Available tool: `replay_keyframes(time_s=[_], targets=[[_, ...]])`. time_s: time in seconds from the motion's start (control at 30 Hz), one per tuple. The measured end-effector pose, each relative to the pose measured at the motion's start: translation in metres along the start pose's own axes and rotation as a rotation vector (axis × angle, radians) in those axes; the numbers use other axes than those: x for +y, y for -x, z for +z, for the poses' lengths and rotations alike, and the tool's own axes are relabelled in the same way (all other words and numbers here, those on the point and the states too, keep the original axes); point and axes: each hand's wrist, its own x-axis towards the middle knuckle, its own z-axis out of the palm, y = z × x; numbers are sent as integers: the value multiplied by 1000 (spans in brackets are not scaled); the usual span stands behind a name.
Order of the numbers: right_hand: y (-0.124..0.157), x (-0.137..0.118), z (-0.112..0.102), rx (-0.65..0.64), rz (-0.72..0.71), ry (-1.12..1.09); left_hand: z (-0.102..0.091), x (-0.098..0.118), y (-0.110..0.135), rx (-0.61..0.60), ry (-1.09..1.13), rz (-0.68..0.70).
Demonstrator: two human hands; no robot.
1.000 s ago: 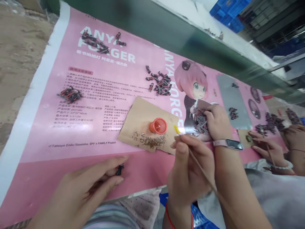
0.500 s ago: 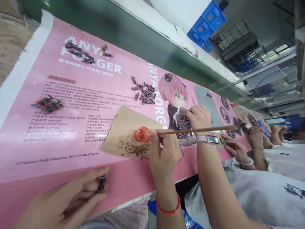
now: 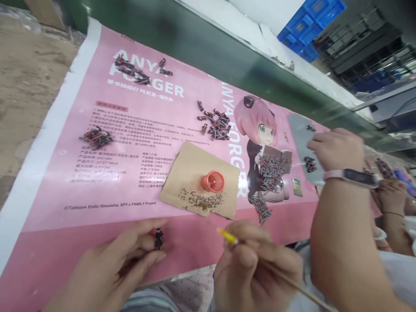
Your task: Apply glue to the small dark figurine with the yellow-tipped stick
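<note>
Here, in the head view, a small black part (image 3: 158, 238) is pinched between the thumb and fingertips of the left hand (image 3: 110, 268), low over the near edge of the pink poster (image 3: 130, 143) that covers the tabletop. A thin wooden stick (image 3: 286, 281) with a yellow tip (image 3: 225, 236) is gripped in the closed fingers of the right hand (image 3: 256, 271), the tip pointing up and to the left, clear of the poster. Between the two hands and slightly farther away, a brown cardboard piece (image 3: 195, 173) is laid flat on the poster; an orange cap (image 3: 212, 181) stands on it, and a scatter of tiny brown bits (image 3: 201, 200) lies just beside the cap on its near side. Small heaps of black-and-red parts (image 3: 216, 125) are spread over the poster, one heap (image 3: 96, 137) well to the left. A pile of thin grey-red pins (image 3: 271, 167) is seen to the right of the cardboard. Beyond it, another person's hand (image 3: 338, 149) with a pink wristwatch (image 3: 352, 177) is held above the poster; its fingers are curled, and whether anything is held cannot be told.
</note>
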Motion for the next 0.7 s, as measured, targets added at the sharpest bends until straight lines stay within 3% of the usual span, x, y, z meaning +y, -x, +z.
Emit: replay_keyframes(time_s=[0.1,0.13,0.23,0.33,0.5,0.6,0.7], targets=[[47,-29,59,138,-10,-142,2,16,-5,38,149,-89],[54,-36,75,253,1,-174,4,23,-6,67,185,-131],[56,-49,102,356,63,-188,7,37,-6,107,241,-231],[46,-55,103,359,118,-175,6,36,-4,92,233,-232],[37,-45,85,436,135,-53,6,26,-3,79,118,-101],[42,-35,77,376,208,66,11,30,-2,185,75,-113],[50,-28,73,250,239,122,15,36,0,199,80,-129]])
